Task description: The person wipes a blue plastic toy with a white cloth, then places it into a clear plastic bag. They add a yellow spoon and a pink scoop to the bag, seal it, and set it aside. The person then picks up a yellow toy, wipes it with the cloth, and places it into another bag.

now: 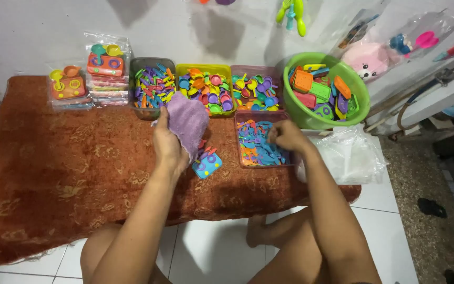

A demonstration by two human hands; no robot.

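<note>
Left hand (168,144) has its fingers clenched around a purple cloth (186,122). The cloth is bunched, with its long axis running up and away from the person, its top end leaning slightly right toward the row of bins. It is held over the middle of the rust-red patterned surface (53,168).

Just below and right of the cloth, a small blue toy piece with red bits (207,164) lies flat on the surface, tilted, its long axis diagonal from lower left to upper right. It sits just beside the left hand; contact can't be told.

Right hand (287,135) is inside the pink rectangular bin (262,114), fingers curled down into the flat blue and orange pieces (256,147). Whether it actually grips one can't be told, as the fingertips are hidden.

Back row, left to right: a grey bin (150,62) of mixed small utensils, a yellow bin (204,68) of small plates and cups, and another pink bin (250,69) of spoons and cups. A green round bowl (363,94) at right holds larger orange, green and purple toy pieces. Two stacks of bagged toy sets (88,79) sit at far left. A pile of clear plastic bags (348,155) lies at the right edge, near the right forearm. A pink plush toy (369,59) in a bag lies behind the bowl. Bare knees show below, over white floor tile (390,236).
</note>
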